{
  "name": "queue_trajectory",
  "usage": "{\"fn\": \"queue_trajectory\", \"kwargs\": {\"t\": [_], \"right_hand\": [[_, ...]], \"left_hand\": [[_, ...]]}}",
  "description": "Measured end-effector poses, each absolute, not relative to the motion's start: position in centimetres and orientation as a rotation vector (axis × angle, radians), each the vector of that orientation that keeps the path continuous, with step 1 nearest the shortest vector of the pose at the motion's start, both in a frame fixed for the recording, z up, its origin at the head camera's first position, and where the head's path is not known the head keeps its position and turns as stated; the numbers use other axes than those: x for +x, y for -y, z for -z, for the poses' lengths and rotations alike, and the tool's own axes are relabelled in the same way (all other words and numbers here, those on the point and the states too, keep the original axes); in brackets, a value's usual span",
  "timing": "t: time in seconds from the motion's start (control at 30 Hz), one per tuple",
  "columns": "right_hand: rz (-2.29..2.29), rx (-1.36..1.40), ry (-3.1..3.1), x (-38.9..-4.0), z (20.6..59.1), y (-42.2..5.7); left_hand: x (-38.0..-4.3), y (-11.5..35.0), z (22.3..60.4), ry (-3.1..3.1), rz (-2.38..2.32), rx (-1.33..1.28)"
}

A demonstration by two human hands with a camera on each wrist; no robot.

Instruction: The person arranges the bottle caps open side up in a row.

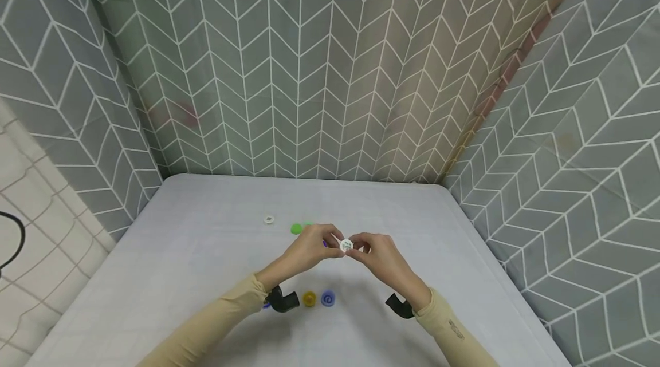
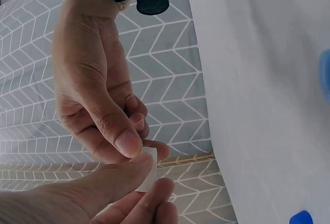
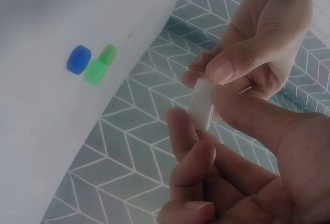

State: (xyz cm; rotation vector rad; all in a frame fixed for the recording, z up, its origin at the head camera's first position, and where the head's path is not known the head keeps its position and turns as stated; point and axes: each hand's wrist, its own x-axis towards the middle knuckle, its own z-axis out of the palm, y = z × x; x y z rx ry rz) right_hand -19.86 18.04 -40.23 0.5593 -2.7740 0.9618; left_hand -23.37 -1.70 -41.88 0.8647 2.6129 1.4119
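White tablecloth (image 1: 180, 247) lies beneath 2 hands (image 1: 306, 245) (image 1: 384, 256) pinching 1 white cap (image 1: 346, 246).

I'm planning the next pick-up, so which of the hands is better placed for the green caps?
Probably the left hand: in the head view it appears nearer the green caps than the right hand. Both pinch a white cap, so the right could keep it.
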Motion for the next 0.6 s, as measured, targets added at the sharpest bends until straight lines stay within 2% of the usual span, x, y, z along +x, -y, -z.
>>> {"fn": "queue_trajectory", "kwargs": {"t": [0.6], "right_hand": [[-1.002, 0.485, 2.703, -18.7, 41.4, -19.7]], "left_hand": [[-23.0, 0.3, 42.5, -2.602, -1.413, 0.920]]}}
